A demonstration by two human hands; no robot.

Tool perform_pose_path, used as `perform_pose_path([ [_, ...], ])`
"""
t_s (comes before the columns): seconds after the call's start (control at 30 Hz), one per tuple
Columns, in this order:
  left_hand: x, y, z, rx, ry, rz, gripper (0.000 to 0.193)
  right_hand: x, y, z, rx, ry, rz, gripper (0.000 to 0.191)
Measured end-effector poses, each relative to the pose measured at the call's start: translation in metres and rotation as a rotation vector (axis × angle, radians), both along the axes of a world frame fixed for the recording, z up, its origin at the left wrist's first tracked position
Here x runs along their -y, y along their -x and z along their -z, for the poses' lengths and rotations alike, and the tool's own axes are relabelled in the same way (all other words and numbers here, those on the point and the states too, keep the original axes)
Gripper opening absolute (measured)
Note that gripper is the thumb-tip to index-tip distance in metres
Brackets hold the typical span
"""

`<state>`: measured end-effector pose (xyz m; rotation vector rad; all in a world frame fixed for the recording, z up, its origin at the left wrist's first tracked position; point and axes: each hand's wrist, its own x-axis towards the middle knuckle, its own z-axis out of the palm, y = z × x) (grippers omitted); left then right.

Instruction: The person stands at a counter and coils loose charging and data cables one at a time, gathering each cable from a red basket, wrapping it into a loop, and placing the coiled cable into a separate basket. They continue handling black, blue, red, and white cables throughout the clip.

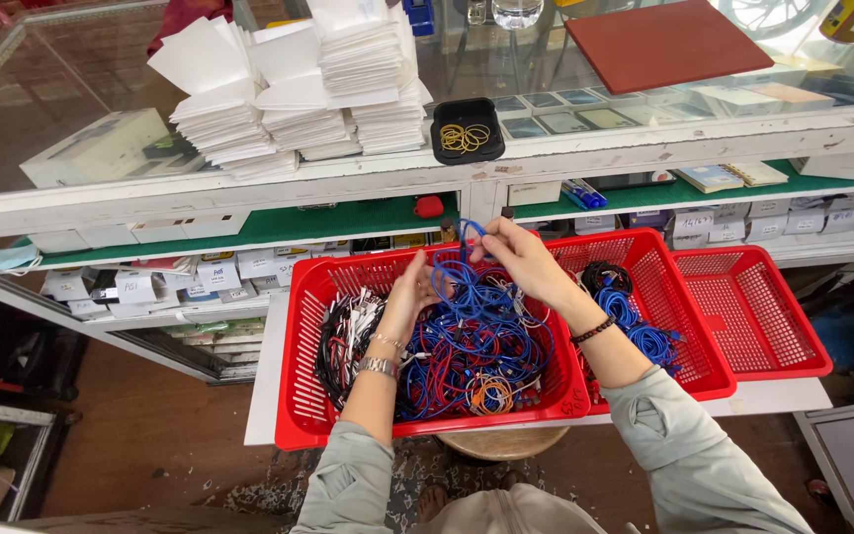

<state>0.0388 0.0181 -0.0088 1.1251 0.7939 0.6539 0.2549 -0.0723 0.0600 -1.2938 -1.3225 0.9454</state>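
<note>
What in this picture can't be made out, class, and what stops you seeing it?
- Head view: the fingertips of the left hand are buried among the cables.
- The left basket floor is hidden under cables.
- The shelf labels are too small to read.
- The glass is cut off by the top edge.
- The stool is mostly hidden by the basket.

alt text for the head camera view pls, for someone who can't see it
Two bare hands, left and right, lift a looped blue cable out of a red plastic mesh basket heaped with tangled blue, red, black and white cables. Two more red baskets sit to the right, below a glass counter holding stacked white paper envelopes and a small black tray of rubber bands.
</note>
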Motion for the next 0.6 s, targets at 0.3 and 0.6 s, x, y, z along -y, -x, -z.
perform_pose_path([
  [0.3, -0.014, -0.022, 0.008, 0.056, -0.011, -0.083, 0.023, 0.019, 0.01, -0.031, 0.296, -0.04, 0.058, 0.025],
  [0.6, -0.001, -0.026, -0.013, 0.106, -0.018, -0.136, 0.024, 0.001, 0.009, 0.0, 0.253, 0.275, 0.014, 0.029],
])
